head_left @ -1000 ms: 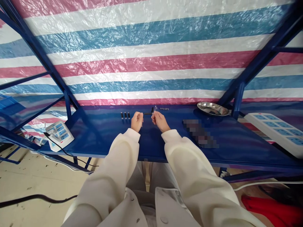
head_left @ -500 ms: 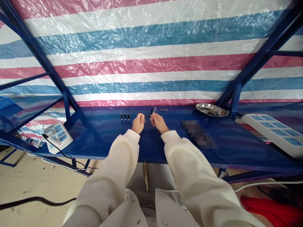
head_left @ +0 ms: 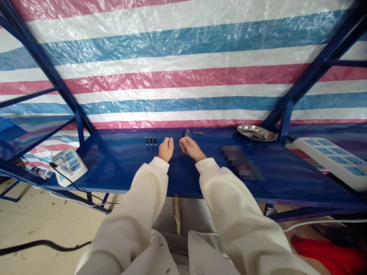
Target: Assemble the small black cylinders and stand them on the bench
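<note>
My left hand is closed in a pinch around the left part of a thin dark pen-like rod, which lies level between my hands. The fingertips of my right hand are pressed together at the rod's right end. Just behind my right hand are some clear tubes and small black pieces, partly hidden by the fingers. Three short black cylinders with light ends stand in a row left of my left hand. A row of several tiny dark-and-silver parts lies beyond my right hand.
The blue table runs across the view. A shiny metal dish sits at its back right, with a blurred dark object nearer. White power strips stand left and right. A striped sheet hangs behind.
My left hand has shifted slightly left, and more of the rod shows between the hands. My right fingers have moved a little left and lower along it.
</note>
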A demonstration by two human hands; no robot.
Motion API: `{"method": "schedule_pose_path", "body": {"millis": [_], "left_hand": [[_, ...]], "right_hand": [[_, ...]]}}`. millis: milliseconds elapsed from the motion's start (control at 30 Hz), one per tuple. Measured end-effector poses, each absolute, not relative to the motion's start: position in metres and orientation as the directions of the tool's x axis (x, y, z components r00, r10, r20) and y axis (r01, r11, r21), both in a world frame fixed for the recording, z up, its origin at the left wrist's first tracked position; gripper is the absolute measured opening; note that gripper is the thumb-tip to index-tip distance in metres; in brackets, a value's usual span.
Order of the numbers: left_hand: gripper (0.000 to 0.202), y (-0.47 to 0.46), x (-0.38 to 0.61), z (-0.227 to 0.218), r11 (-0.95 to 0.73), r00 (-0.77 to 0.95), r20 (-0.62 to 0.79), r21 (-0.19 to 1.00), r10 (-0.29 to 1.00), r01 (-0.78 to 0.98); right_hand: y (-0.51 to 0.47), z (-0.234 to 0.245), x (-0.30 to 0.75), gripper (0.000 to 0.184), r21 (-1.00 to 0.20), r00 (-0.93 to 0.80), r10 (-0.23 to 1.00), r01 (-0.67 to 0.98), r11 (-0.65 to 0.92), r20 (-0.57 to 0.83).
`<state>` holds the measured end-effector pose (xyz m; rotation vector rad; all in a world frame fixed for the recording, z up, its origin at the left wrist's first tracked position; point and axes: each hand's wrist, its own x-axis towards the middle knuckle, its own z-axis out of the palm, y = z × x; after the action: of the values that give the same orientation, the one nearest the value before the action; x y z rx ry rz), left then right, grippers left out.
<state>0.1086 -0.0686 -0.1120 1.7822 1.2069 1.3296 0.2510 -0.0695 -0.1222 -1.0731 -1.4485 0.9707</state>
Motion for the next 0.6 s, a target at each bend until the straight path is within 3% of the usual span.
{"method": "schedule_pose_path", "body": {"millis": [367, 467, 600], "left_hand": [[0.035, -0.0650, 0.1065, -0.1123, -0.351, -0.054, 0.388, 0.878, 0.920, 0.327], [0.033, -0.0643, 0.1067, -0.1133, -0.362, -0.055, 0.399, 0.873, 0.915, 0.327], [0.030, -0.0638, 0.1068, -0.1144, -0.369, -0.052, 0.409, 0.866, 0.911, 0.338]], "right_hand": [[-0.0650, -0.1284, 0.2556, 0.036, -0.922, -0.068, 0.935, 0.156, 0.353, 0.347], [-0.0688, -0.1280, 0.2550, 0.033, -0.868, -0.072, 0.918, 0.304, 0.393, 0.390], [-0.0737, -0.1261, 0.2576, 0.021, -0.661, -0.106, 0.860, 0.596, 0.456, 0.498]]}}
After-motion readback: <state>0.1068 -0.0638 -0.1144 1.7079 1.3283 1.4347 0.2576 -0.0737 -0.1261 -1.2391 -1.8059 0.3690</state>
